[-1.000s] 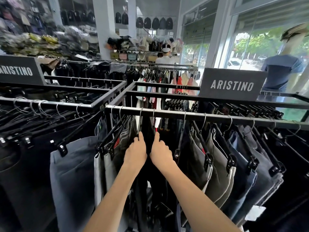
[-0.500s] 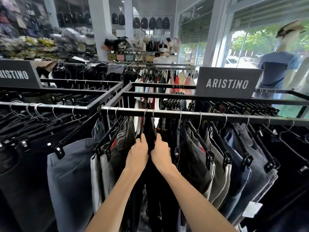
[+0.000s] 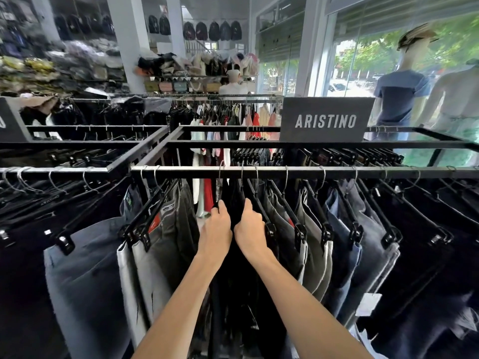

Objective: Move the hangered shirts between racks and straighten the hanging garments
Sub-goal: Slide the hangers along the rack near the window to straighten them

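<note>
Both hands are on the same dark garment (image 3: 234, 200) hanging from the front rail (image 3: 311, 171) straight ahead. Left hand (image 3: 216, 229) has fingers curled onto its left edge, right hand (image 3: 250, 225) grips its right edge with thumb up; fingertips are buried in the cloth, so the exact pinch can't be told, but both look closed on fabric or the hanger bar. The hands are close together, nearly touching at the wrists.

Progress, as a judgement: mid-task, in the straightening stage. Nothing is being carried between racks now. Right of the hands the clip-hangered trousers (image 3: 313, 244) hang fairly evenly spaced. Left of the hands a grey bunch (image 3: 166, 229) sits crowded and skewed, with a gap just left of the held piece. So the left bunch and the spacing likely still need work. How many pieces have already been moved can't be told. The hanging items near the hands look like trousers, not shirts.

Writing: a dark sign (image 3: 325, 120) beyond and right of the hands reads "ARISTINO". A second sign (image 3: 10, 125) far left is cut off and unreadable. A white tag (image 3: 368, 304) lower right of the hands and the small labels on the grey waistbands are too small to read.
</note>
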Motion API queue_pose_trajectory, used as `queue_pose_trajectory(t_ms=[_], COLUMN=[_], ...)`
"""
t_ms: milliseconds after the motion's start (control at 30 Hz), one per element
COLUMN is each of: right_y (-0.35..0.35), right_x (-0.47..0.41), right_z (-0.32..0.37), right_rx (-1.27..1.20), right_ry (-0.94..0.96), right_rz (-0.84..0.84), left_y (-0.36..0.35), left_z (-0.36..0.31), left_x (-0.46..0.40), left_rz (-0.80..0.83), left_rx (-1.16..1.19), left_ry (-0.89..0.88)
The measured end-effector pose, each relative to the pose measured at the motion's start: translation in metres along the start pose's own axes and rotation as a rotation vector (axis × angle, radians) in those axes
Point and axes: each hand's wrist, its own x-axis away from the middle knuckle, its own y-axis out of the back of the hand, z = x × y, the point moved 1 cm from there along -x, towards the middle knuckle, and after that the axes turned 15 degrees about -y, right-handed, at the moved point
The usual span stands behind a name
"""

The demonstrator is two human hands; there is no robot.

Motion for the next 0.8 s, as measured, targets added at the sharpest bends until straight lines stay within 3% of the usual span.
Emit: queue_pose_trajectory(t_ms=[800], right_y=[0.005], right_x=[0.009], right_z=[0.003], right_rx=[0.059], right_ry=[-0.034], right_rz=[0.034], left_y=[0.009], left_z=[0.002], left_x=[0.009], left_rz=[0.043], left_rx=[0.091], left_ry=[0.087])
